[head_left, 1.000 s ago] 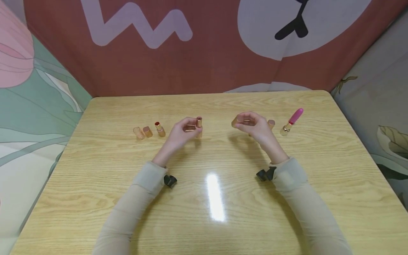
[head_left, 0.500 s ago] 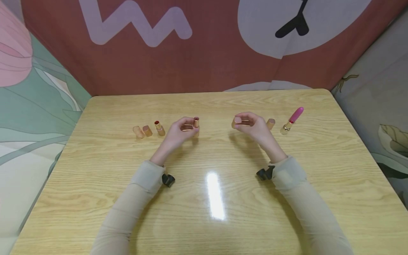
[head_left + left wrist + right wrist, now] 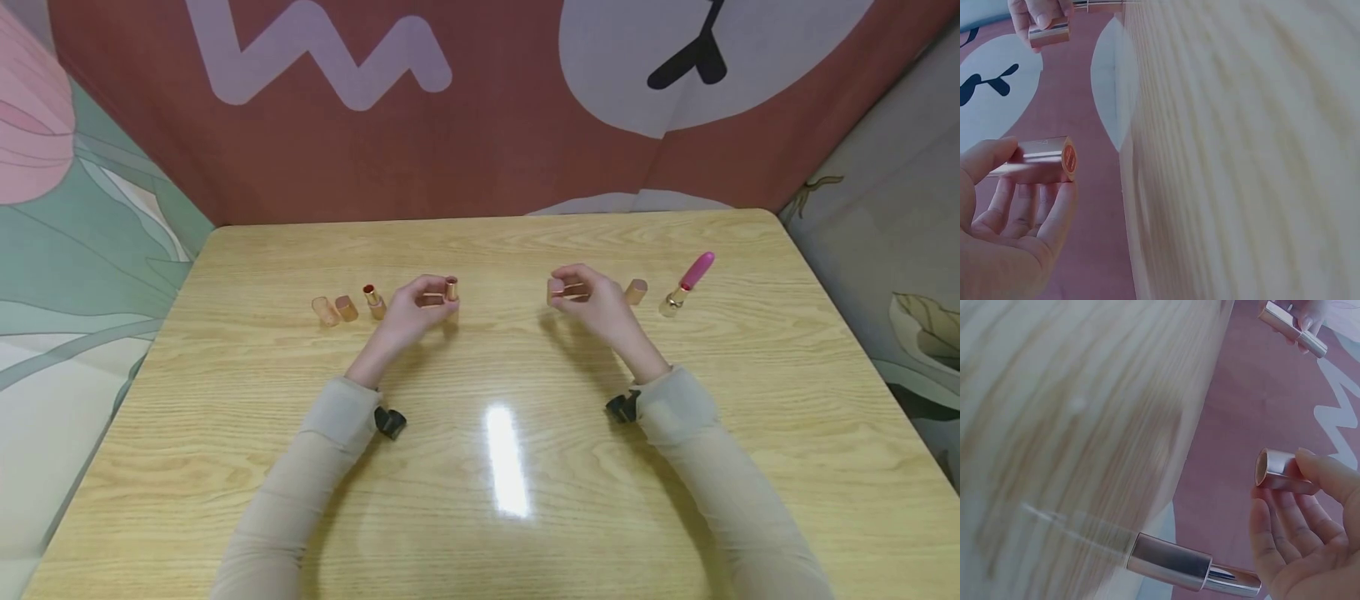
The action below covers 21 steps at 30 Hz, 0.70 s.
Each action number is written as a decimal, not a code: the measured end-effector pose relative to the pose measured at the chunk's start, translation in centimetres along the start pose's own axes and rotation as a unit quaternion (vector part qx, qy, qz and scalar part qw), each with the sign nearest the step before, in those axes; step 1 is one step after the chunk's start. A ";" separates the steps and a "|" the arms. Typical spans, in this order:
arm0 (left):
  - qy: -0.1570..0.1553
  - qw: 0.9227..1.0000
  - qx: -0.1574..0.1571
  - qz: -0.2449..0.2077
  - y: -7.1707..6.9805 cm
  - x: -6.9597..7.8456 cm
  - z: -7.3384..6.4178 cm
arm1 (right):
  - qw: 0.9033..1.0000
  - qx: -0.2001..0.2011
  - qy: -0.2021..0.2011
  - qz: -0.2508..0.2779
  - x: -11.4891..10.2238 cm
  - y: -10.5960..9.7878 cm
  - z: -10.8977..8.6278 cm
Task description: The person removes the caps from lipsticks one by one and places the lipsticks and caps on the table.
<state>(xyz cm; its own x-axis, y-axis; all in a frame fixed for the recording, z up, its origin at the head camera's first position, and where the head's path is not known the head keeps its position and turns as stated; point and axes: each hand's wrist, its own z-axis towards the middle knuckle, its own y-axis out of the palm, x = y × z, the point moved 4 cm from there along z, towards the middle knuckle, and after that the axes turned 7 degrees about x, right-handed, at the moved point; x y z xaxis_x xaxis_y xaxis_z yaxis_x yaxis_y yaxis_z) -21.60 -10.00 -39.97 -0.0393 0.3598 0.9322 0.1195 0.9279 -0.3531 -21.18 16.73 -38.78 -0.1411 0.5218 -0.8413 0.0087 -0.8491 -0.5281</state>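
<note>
Left hand (image 3: 408, 315): fingers clamped on the copper lipstick tube (image 3: 1038, 162), thumb one side, fingers the other. Tube's upright, off the worktop (image 3: 225, 417), slim collar up. Right hand (image 3: 600, 305): fingers pinching the loose cap (image 3: 1281, 467), mouth down. Cap sits at 3 o'clock from the tube, well apart.

Step in hand, my read: managing cap and tube as a separated pair. Grip tube by its wide base, keep fingers off the collar. Hold cap by its sides, fingertips clear of the mouth. Keep both plumb. For any set-down: flat end first, release once steady. Mind the open lipstick (image 3: 378, 311) just beside the left hand at 9 o'clock; a wrist swing could tip it.

Further out at 9: short copper piece (image 3: 347, 308), then a see-through piece (image 3: 325, 311). At 3 o'clock from the right hand: flat-topped piece (image 3: 637, 292), then a pink-tipped tube (image 3: 686, 287).

Hard to see: left fingers mask the tube's lower part from the head view; can't tell how far the colour stick is raised. Cap's inside is dark. Right wrist view shows a stepped tube (image 3: 1172, 560) standing below that hand; can't match it to the head view for certain.
</note>
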 end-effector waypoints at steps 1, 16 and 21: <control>-0.001 1.000 0.001 0.003 -0.1 0.0 0.0 | 1.000 0.000 -0.001 -0.004 0.0 0.0 0.0; -0.016 1.000 0.001 0.014 -0.6 -0.7 0.3 | 0.999 -0.024 0.000 -0.037 0.6 0.3 0.1; -0.017 1.000 -0.003 0.016 -0.7 -0.8 0.3 | 0.998 -0.040 0.016 -0.045 0.7 0.5 0.1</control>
<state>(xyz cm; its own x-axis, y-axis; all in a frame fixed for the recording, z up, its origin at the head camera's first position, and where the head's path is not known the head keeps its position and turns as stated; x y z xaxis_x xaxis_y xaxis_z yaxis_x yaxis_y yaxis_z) -21.91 -10.90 -40.44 -0.0681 0.3925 0.9172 0.1265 0.9153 -0.3823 -21.41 16.70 -39.63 -0.1139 0.5992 -0.7924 0.0756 -0.7901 -0.6083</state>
